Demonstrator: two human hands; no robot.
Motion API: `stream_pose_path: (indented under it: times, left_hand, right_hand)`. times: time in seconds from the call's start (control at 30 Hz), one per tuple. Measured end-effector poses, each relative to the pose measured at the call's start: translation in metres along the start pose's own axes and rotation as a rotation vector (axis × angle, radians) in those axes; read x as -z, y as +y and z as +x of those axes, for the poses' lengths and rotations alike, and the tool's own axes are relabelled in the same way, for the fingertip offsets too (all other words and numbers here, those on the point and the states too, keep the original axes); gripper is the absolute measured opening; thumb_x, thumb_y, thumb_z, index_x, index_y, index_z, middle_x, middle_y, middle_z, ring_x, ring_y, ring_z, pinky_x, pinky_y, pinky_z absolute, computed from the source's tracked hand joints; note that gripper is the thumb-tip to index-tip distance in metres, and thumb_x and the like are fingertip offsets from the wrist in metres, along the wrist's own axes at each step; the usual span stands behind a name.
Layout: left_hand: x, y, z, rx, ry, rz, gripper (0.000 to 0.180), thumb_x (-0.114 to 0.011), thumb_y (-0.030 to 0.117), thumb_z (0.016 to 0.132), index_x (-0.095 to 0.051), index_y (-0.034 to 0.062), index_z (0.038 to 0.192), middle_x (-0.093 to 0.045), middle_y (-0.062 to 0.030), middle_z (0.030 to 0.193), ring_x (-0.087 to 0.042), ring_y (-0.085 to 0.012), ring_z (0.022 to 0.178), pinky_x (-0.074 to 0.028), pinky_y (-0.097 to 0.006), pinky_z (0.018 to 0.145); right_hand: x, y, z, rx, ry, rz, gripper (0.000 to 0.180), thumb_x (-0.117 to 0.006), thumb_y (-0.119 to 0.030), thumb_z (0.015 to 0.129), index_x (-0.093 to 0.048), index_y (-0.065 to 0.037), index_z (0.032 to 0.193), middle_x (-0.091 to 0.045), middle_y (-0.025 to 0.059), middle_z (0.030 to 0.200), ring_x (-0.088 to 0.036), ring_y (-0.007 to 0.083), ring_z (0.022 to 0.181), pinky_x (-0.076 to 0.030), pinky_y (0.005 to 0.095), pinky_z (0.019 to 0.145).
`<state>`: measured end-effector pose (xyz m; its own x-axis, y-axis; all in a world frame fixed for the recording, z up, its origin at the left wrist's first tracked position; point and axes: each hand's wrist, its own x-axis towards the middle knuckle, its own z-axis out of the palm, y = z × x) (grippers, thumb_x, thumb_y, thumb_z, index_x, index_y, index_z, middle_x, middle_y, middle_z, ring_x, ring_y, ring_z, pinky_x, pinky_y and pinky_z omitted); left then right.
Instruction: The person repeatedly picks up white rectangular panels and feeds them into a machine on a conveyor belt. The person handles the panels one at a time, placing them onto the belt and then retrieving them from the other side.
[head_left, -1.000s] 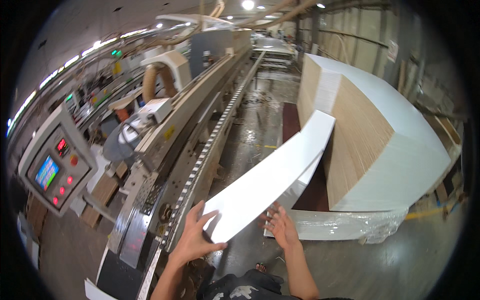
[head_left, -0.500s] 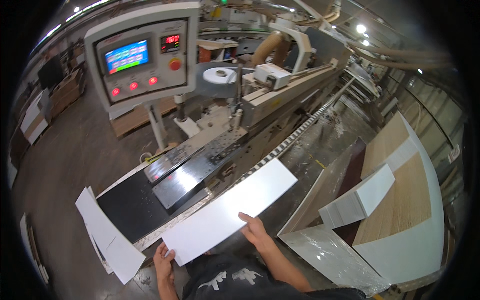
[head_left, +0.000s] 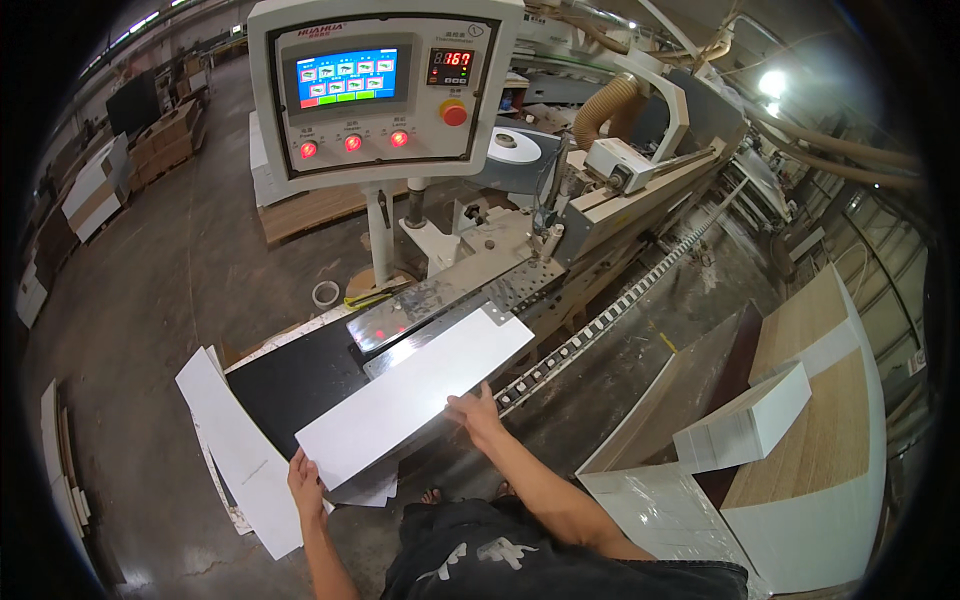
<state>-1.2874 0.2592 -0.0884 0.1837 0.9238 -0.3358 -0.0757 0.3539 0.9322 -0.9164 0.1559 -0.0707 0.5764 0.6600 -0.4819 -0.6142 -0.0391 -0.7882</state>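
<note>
A long white panel [head_left: 415,395] lies slanted over the metal infeed plate of an edge-banding machine [head_left: 500,290], its far end covering part of the plate. My left hand [head_left: 307,483] grips the panel's near left corner, fingers along the short end. At the lower long edge, my right hand [head_left: 477,413] holds it with the thumb on top; the fingers beneath are mostly hidden. Beside the panel runs the machine's black worktop [head_left: 290,385]. A toothed conveyor chain [head_left: 610,315] extends from near my right hand toward the far right.
A control box with a lit screen [head_left: 348,75] stands above the machine. White boards [head_left: 240,450] lean at the worktop's left end. To my right, a pallet load carries a stack of white panels [head_left: 745,420] and wood-grain boards [head_left: 800,455]. A tape roll [head_left: 326,294] sits behind the worktop.
Both hands have carried the white panel leftward and forward, from beside the machine to over its metal plate. The whole view has shifted, with the control box now appearing nearer.
</note>
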Motion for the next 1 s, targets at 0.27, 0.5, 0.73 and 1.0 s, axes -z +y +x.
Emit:
stream_pose_path:
  times: [0.27, 0.5, 0.73, 1.0]
  left_hand:
    - [-0.046, 0.022, 0.027, -0.111, -0.257, 0.338, 0.124, -0.088, -0.002, 0.076, -0.008, -0.0003, 0.171, -0.044, -0.0243, 0.164, -0.05, -0.0331, 0.146, -0.046, -0.042, 0.117]
    - [-0.057, 0.03, 0.025, -0.208, -0.097, 0.758, 0.113, -0.086, -0.005, 0.073, -0.025, -0.0004, 0.168, -0.06, -0.0289, 0.15, -0.058, -0.0377, 0.14, -0.044, -0.04, 0.118]
    - [-0.094, 0.011, 0.019, -0.158, 0.034, 0.823, 0.093, -0.089, 0.003, 0.075, -0.046, -0.0002, 0.157, -0.061, -0.0213, 0.15, -0.063, -0.0356, 0.132, -0.052, -0.043, 0.106]
    - [-0.194, 0.009, 0.03, -0.541, 0.037, 0.992, 0.084, -0.092, 0.017, 0.072, -0.057, 0.0007, 0.146, -0.053, -0.0219, 0.159, -0.053, -0.0419, 0.141, -0.044, -0.051, 0.115]
  right_hand:
    - [0.008, -0.015, 0.06, 0.239, -0.023, -0.836, 0.136, -0.094, -0.028, 0.081, 0.005, 0.018, 0.162, -0.007, 0.0406, 0.17, -0.024, 0.0445, 0.159, -0.036, 0.0486, 0.124]
    - [0.002, -0.023, 0.059, 0.521, 0.1, -1.215, 0.135, -0.095, -0.044, 0.076, -0.012, 0.031, 0.152, 0.007, 0.0515, 0.164, 0.003, 0.0623, 0.157, -0.01, 0.0608, 0.13]
    - [0.034, -0.04, 0.084, 0.633, 0.078, -1.137, 0.141, -0.097, -0.043, 0.072, -0.008, 0.029, 0.154, 0.011, 0.048, 0.166, 0.005, 0.0591, 0.159, -0.009, 0.0591, 0.131]
    - [0.091, -0.105, 0.137, 0.582, 0.106, -1.12, 0.138, -0.096, -0.044, 0.071, -0.013, 0.032, 0.152, 0.012, 0.0464, 0.167, 0.001, 0.0582, 0.16, -0.015, 0.0557, 0.131]
